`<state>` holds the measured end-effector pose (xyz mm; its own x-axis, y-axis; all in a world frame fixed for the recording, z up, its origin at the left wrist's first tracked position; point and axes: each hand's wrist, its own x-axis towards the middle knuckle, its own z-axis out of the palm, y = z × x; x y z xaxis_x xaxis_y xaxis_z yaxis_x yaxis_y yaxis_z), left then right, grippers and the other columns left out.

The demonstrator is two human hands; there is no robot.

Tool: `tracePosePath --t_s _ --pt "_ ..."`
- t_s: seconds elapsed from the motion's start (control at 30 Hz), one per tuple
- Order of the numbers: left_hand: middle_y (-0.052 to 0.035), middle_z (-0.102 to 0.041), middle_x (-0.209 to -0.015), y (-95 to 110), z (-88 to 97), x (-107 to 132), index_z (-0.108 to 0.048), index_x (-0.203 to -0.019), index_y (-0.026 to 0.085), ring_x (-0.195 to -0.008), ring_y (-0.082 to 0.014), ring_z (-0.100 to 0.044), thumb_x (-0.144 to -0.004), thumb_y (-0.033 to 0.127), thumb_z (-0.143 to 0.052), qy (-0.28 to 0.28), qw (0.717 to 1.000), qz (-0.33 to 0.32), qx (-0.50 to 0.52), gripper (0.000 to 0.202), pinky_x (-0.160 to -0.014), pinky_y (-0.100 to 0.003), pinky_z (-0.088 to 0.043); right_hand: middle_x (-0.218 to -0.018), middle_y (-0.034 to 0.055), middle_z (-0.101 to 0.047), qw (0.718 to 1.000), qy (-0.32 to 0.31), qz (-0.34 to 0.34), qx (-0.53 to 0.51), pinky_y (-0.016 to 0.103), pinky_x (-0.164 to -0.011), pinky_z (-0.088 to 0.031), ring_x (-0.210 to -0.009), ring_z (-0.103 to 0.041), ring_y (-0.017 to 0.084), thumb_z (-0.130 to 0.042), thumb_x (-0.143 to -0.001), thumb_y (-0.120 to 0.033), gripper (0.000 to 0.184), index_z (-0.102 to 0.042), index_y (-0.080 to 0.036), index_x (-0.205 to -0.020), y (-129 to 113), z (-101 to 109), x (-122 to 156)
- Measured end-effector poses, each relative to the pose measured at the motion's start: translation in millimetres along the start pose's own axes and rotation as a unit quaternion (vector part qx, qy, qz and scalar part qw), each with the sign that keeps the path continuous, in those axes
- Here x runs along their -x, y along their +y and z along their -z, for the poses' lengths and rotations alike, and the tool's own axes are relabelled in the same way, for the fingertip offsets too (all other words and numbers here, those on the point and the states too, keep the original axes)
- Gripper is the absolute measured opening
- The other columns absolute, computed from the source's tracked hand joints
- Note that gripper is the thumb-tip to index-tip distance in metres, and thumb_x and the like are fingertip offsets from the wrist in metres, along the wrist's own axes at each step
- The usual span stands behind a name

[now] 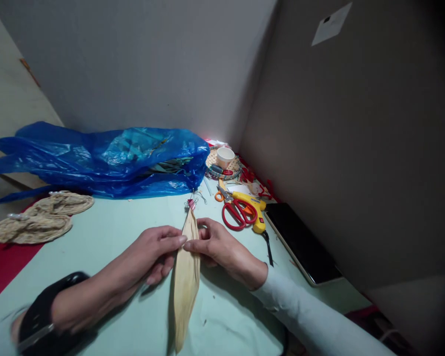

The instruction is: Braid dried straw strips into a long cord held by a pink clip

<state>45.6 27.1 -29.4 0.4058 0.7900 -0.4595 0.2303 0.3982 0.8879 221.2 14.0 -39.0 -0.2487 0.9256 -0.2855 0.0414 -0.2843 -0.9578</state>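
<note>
One long, pale-yellow, dry husk-like strip (187,296): lay lengthwise before me over the pale green tabletop (126,212), its narrow far end at a small red clip (191,203). My left hand (157,249): pinched the strip's left edge. My right hand (222,247): pinched its right edge, just beside. Farther right: one pair of red-handled metal scissors (239,207) overlapped one yellow plastic glue gun (259,223). Far left: one crumpled blue plastic bag (77,163) lay behind two braided straw-coloured sandals (29,230).

My left fingers (166,231) and right fingers (208,225) pinch close together; my thumbs (174,243) lie uppermost, tips nearly meeting; my forearms (102,294) angle inward from both sides.
</note>
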Motion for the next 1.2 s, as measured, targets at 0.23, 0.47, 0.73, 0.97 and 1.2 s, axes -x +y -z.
tracePosePath --t_s 0.23,0.47,0.73,0.97,1.2 --pt "0.0137 -0.034 -0.039 7 0.2 -26 -0.059 -0.075 0.017 -0.036 -0.0012 -0.015 -0.069 0.034 -0.073 -0.001 1.0 0.018 0.014 0.022 -0.034 -0.014 -0.01 -0.052 -0.0096 -0.046 0.998 -0.028 -0.048 0.0 0.016 -0.037 -0.025 -0.04 -0.039 0.004 -0.063 -0.079 -0.014 0.02 -0.045 -0.02 -0.075 -1 7 -2" --pt "0.0132 -0.034 -0.041 8 6.2 -23 -0.057 -0.074 0.019 -0.038 -0.0031 -0.016 -0.074 0.032 -0.07 -0.029 0.999 0.04 -0.002 0.019 -0.036 -0.018 -0.009 -0.045 -0.0075 -0.048 0.996 -0.046 -0.064 0.045 0.018 -0.036 -0.026 -0.037 -0.036 0.005 -0.061 -0.084 -0.023 0.02 -0.047 -0.02 -0.07 -4 13 -13" --pt "0.0119 -0.031 -0.045 7 5.8 -25 -0.052 -0.066 0.019 -0.041 -0.0043 -0.018 -0.075 0.03 -0.062 -0.031 0.999 0.018 -0.039 0.017 -0.039 -0.019 -0.009 -0.052 -0.0052 -0.045 0.985 -0.006 -0.027 0.167 0.023 -0.044 -0.022 -0.046 -0.037 0.007 -0.058 -0.081 -0.026 0.019 -0.048 -0.019 -0.067 -2 11 -9" --pt "0.0102 -0.036 -0.048 3 -0.4 -30 -0.051 -0.062 0.019 -0.041 -0.0036 -0.018 -0.063 0.029 -0.062 0.005 0.999 0.011 -0.036 0.015 -0.039 -0.02 -0.007 -0.062 -0.0015 -0.048 0.976 0.02 -0.011 0.216 0.025 -0.046 -0.025 -0.056 -0.039 0.01 -0.056 -0.076 -0.025 0.012 -0.052 -0.018 -0.067 -2 7 -14" --pt "0.0112 -0.031 -0.047 7 1.4 -27 -0.05 -0.064 0.02 -0.043 -0.0048 -0.018 -0.071 0.029 -0.06 -0.021 0.998 0.01 -0.055 0.016 -0.04 -0.02 -0.009 -0.066 -0.001 -0.049 0.973 0.015 -0.011 0.232 0.025 -0.05 -0.029 -0.061 -0.043 0.012 -0.055 -0.076 -0.025 0.009 -0.054 -0.017 -0.071 -6 7 -12"
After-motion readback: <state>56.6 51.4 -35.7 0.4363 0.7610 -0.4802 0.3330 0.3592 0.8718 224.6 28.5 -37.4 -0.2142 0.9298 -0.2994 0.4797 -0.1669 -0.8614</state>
